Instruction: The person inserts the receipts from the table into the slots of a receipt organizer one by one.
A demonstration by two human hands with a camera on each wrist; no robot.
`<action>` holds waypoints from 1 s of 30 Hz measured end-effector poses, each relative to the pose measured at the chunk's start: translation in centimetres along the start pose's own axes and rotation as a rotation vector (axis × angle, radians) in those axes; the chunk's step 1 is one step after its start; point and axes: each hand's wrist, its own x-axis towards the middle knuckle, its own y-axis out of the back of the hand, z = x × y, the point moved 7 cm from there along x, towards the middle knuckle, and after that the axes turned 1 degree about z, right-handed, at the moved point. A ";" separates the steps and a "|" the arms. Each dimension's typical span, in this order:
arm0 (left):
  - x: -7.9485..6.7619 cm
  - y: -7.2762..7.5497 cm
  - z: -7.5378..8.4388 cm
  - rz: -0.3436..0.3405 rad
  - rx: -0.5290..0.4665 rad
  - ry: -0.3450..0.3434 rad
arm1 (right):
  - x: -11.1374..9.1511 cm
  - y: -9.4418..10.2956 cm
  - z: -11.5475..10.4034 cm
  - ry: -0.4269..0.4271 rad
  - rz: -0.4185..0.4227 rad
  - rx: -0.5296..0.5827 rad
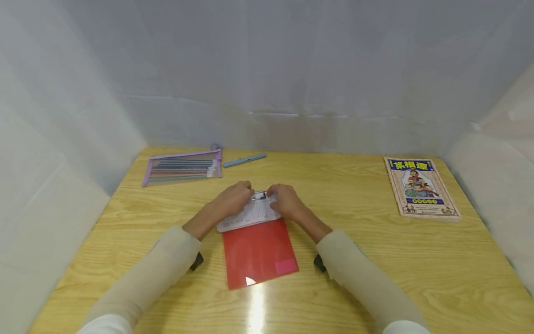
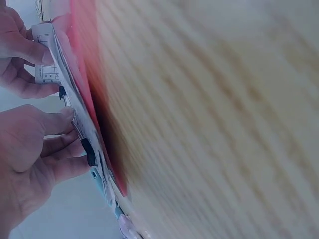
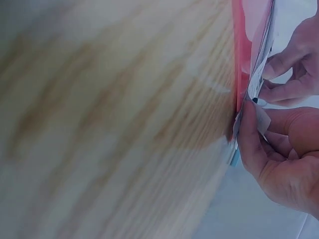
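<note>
A red clip folder with a pink label lies on the table in front of me. White printed sheets cover its far part, under a metal clip with black ends. My left hand is at the clip's left side; in the left wrist view its thumb and fingers pinch the clip. At the sheets' far right corner, my right hand pinches the paper between thumb and fingers. In the right wrist view a paper corner stands up between those fingers.
At the back left lies a clear pencil pouch with purple edging and several pencils inside. Right of it is a blue-grey pen. A comic-style book lies at the far right. Pale sheeting encloses the wooden table.
</note>
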 end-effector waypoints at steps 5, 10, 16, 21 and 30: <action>-0.1 0.1 0.1 0.007 -0.001 0.003 | -0.1 0.0 0.0 -0.001 0.001 -0.018; -0.2 0.3 0.3 0.018 -0.006 0.005 | -0.3 0.4 0.2 -0.014 0.026 -0.038; -0.3 0.4 0.5 0.032 0.000 -0.009 | -0.5 1.4 0.9 -0.036 0.049 -0.093; -0.3 0.6 0.5 0.063 -0.024 -0.036 | -1.1 3.1 1.6 -0.015 0.075 -0.072; 0.4 0.6 0.0 0.053 -0.119 -0.031 | -3.5 6.5 4.8 0.081 0.111 -0.015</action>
